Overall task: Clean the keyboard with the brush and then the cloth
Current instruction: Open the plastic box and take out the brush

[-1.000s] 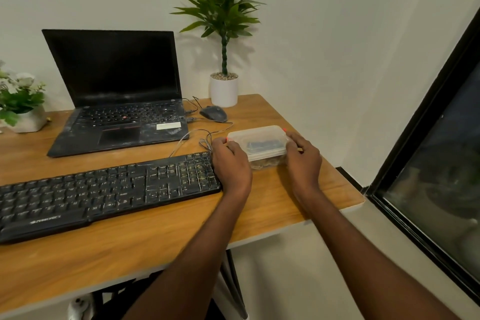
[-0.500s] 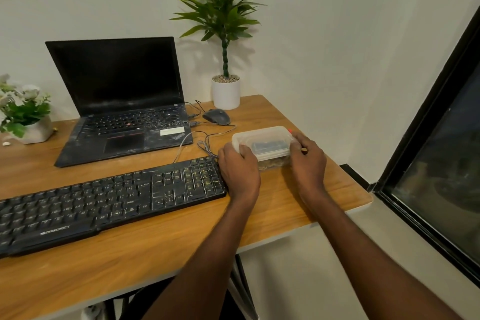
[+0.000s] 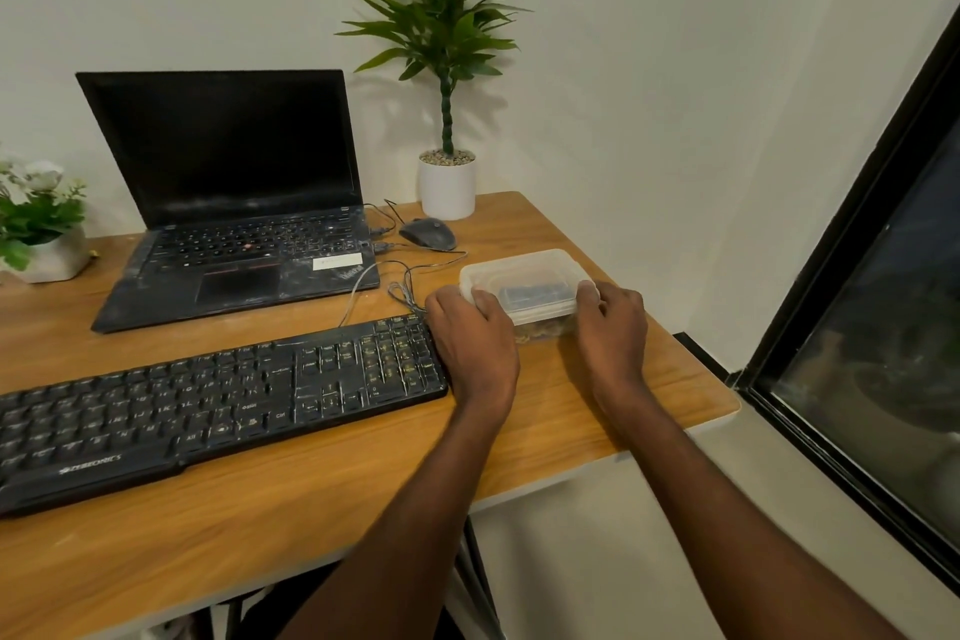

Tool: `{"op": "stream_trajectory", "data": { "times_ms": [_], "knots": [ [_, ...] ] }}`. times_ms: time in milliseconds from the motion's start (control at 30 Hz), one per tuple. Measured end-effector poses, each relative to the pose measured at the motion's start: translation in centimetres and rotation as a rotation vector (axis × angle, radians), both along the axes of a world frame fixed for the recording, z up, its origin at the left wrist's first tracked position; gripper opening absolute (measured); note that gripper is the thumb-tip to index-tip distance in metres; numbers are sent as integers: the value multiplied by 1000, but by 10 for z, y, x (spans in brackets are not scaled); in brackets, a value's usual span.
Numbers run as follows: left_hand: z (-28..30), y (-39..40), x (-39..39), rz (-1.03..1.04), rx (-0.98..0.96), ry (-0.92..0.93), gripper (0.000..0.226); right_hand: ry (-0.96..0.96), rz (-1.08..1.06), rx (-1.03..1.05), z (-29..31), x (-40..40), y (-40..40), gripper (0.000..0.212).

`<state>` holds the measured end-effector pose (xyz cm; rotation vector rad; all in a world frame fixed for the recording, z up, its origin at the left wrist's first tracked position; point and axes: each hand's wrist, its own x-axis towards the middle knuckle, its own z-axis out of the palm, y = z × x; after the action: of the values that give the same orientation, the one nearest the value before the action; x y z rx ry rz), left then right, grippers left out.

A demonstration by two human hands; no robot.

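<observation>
beside the keyboard [image 3: 218, 411], both hands grip the lidded box [image 3: 522, 276].

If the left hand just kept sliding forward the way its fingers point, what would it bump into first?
The left hand already grips the clear plastic container, so that comes first. Beyond it the line seems to lead toward the mouse and the white plant pot, though depth is hard to judge.
</observation>
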<state>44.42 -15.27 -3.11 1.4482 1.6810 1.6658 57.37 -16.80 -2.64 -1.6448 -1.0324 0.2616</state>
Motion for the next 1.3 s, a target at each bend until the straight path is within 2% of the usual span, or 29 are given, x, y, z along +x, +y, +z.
{"op": "stream_trajectory", "data": {
  "times_ms": [133, 333, 533, 567, 667, 833, 900, 967, 1100, 1200, 1300],
  "knots": [
    [-2, -2, 0, 30, 56, 94, 19, -8, 2, 39, -3, 2, 0, 42],
    [10, -17, 1, 82, 160, 142, 24, 100, -63, 154, 6, -2, -6, 33],
    [16, -46, -20, -193, 334, 61, 19, 341, -36, 286, 29, 9, -41, 19],
    [16, -53, -26, -243, 345, 86, 18, 381, -30, 259, 33, 17, -46, 20],
    [11, -73, -46, -352, 321, 223, 17, 414, 50, 53, 38, 39, -57, 44],
    [1, -86, -63, -420, 171, 352, 21, 478, 183, -240, 40, 58, -64, 22],
    [-1, -85, -68, -460, 82, 408, 25, 397, 209, -323, 41, 66, -67, 19],
    [-2, -82, -71, -493, 25, 509, 29, 298, 229, -349, 41, 72, -69, 8],
    [-3, -80, -74, -536, 19, 693, 40, -34, 208, -348, 41, 72, -65, 21],
    [1, -82, -69, -436, 86, 701, 43, -289, 197, -259, 53, 56, -53, 21],
    [6, -78, -61, -320, 153, 761, 48, -443, 295, -164, 69, 36, -32, 18]
  ]
}}
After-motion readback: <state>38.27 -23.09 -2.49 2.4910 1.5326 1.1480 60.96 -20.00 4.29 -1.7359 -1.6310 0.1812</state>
